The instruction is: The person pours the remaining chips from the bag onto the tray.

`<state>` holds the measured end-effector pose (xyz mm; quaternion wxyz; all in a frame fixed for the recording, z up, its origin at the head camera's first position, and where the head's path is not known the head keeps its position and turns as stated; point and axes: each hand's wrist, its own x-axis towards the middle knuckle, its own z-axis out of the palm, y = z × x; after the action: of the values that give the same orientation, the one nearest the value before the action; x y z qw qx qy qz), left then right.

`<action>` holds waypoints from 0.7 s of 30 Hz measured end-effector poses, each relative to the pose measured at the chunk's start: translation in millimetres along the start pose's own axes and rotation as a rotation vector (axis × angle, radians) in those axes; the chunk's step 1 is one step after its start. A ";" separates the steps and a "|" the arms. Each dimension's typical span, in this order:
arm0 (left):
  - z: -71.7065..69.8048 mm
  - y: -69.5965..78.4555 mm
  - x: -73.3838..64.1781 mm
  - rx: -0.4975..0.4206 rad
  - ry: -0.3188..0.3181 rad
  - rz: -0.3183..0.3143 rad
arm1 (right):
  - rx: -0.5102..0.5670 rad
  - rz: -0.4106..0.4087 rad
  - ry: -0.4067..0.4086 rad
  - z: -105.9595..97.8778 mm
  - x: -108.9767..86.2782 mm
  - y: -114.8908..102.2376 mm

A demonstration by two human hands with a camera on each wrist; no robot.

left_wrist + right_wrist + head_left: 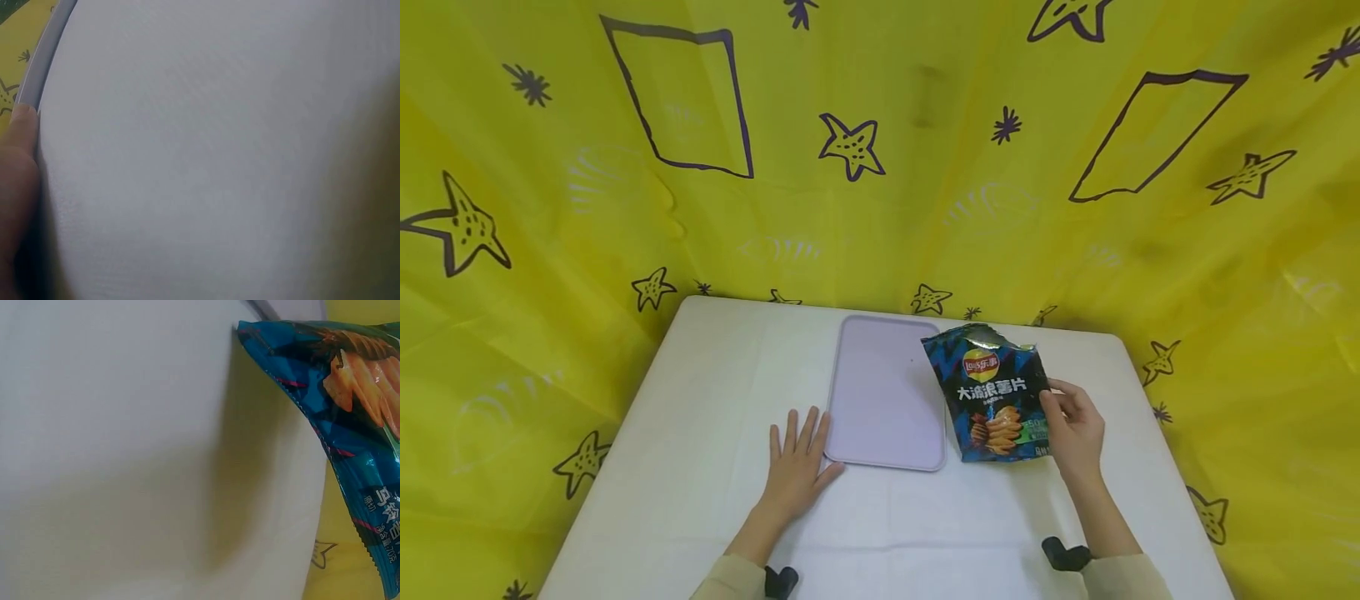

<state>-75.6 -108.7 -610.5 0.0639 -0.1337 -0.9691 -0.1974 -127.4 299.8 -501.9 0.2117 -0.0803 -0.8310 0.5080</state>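
Note:
A dark blue bag of potato chips (992,396) is held up at the right of the tray, its front facing the head camera. My right hand (1078,429) grips it by the right edge, thumb on the front. In the right wrist view, the lower part of the chip bag (356,412) shows above the white table, with its shadow beneath. My left hand (797,471) lies on the table with fingers spread, at the near left corner of a pale lilac tray (887,392). In the left wrist view, the thumb (22,131) is right at the tray's rim (44,53).
The white table (715,417) has rounded far corners. A yellow curtain (880,225) printed with dark stars surrounds it at the back and sides. Black wrist straps (1066,554) show near both sleeves.

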 end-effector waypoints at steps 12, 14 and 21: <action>1.5 -0.4 1.7 -0.004 -0.006 -0.003 | -0.076 -0.287 -0.072 14.0 10.5 -32.7; 2.6 -0.8 1.6 -0.003 -0.003 -0.004 | -0.077 -0.332 -0.093 15.9 13.0 -36.2; 4.6 -1.8 0.8 0.019 -0.052 -0.035 | -0.128 -0.484 -0.165 22.1 21.3 -49.0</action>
<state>-77.2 -108.3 -615.2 0.0367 -0.1210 -0.9744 -0.1856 -152.1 266.3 -461.7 0.2529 0.1492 -0.8710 0.3938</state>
